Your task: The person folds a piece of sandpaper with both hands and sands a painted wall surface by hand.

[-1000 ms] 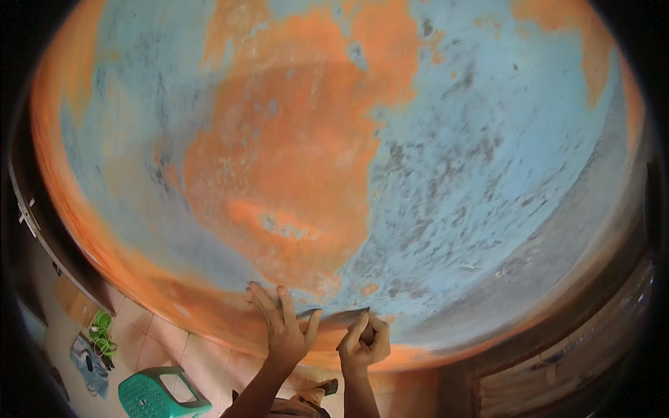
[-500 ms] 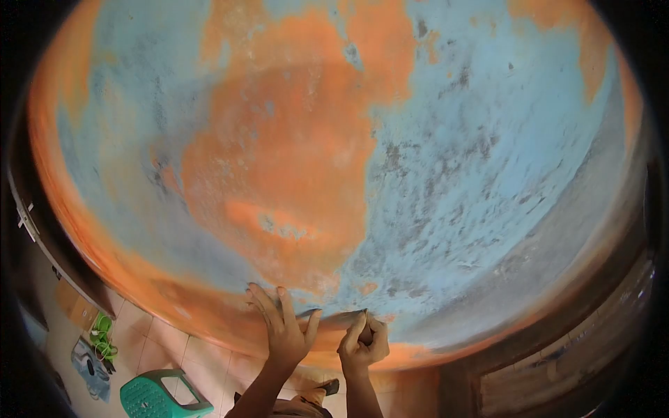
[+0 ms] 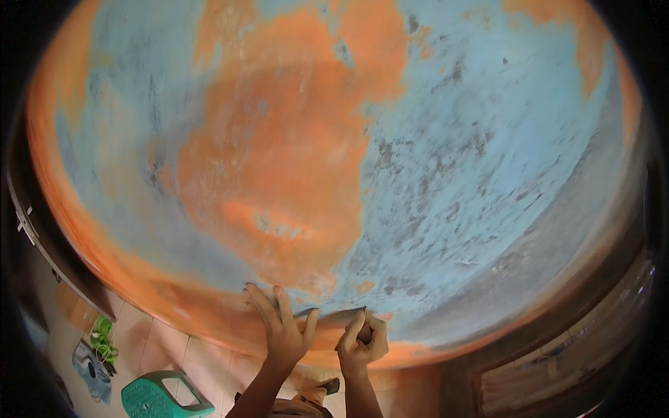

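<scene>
A wall with worn patches of orange and light blue paint fills most of the view. My left hand rests against its lower part, fingers spread and holding nothing. Just to the right, my right hand is closed around a small dark brown flat piece, which it presses to the wall. Fingers cover most of that piece, so I cannot tell its exact kind. Grey scuffs and bare spots mark the blue paint above and right of this hand.
Below left, a green plastic stool stands on the tiled floor. Near it lie a bright green cord-like bundle and a grey-blue item. A foot shows below my hands. At lower right is a dark wooden frame.
The view has shifted slightly, moving the wall's patches a little left. Both hands keep nearly the same place and pose; the dark piece stays in my right hand.
</scene>
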`<state>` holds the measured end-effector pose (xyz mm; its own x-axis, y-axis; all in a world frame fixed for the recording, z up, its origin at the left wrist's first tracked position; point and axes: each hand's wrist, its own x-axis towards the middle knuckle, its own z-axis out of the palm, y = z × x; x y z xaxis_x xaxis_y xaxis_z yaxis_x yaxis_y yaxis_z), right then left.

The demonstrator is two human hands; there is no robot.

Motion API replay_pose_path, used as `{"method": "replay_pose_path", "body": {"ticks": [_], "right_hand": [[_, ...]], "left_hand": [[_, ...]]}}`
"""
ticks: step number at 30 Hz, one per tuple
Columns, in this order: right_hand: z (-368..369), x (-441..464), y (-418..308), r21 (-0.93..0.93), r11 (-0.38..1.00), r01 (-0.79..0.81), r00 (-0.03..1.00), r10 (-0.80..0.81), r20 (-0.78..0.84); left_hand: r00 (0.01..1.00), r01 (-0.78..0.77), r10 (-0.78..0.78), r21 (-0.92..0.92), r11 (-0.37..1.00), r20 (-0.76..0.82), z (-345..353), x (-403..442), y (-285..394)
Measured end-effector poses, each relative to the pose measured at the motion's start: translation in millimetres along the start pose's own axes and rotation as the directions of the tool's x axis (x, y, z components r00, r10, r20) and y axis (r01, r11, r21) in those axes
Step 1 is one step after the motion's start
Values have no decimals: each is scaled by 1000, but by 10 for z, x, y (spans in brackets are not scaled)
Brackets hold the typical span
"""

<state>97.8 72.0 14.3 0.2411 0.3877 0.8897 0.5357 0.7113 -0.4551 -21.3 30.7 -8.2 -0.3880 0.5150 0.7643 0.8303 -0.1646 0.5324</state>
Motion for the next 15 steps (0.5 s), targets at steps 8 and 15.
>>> {"method": "replay_pose_path", "body": {"ticks": [8, 15], "right_hand": [[19, -16, -30, -13, 999, 34, 999, -34, 17], [-3, 16, -93, 31, 998, -54, 998, 53, 19]], "left_hand": [[999, 3, -4, 19, 1000, 35, -74, 25, 16], [999, 28, -28, 8, 1000, 32, -36, 1, -8]]}}
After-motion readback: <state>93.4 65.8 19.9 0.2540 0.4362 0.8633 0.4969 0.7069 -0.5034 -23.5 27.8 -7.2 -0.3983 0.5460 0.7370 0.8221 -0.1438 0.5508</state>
